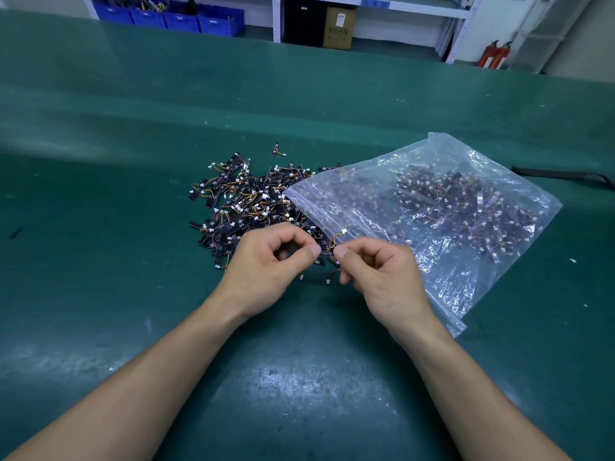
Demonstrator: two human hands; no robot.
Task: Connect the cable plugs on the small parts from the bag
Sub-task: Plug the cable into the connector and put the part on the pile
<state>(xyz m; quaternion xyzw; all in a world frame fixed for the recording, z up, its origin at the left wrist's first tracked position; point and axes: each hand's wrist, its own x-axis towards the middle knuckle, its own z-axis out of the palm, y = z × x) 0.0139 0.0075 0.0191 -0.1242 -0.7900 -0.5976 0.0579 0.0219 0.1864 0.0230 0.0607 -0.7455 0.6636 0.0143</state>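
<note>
A heap of small black parts [244,201] with thin orange and yellow wires and white plugs lies on the green table [133,128]. It spills from the mouth of a clear zip bag [432,207] that holds many more. My left hand [266,261] and my right hand [379,271] meet just in front of the heap. Together they pinch one small black part [326,249] between thumbs and forefingers. Its wire curls up to a white plug [342,231]. Another white plug [327,280] hangs below the hands.
A single part [278,149] lies apart behind the heap. A black strap [565,176] lies at the table's right edge. Blue bins [173,16], shelving, a cardboard box [339,26] and red fire extinguishers [492,54] stand beyond the table.
</note>
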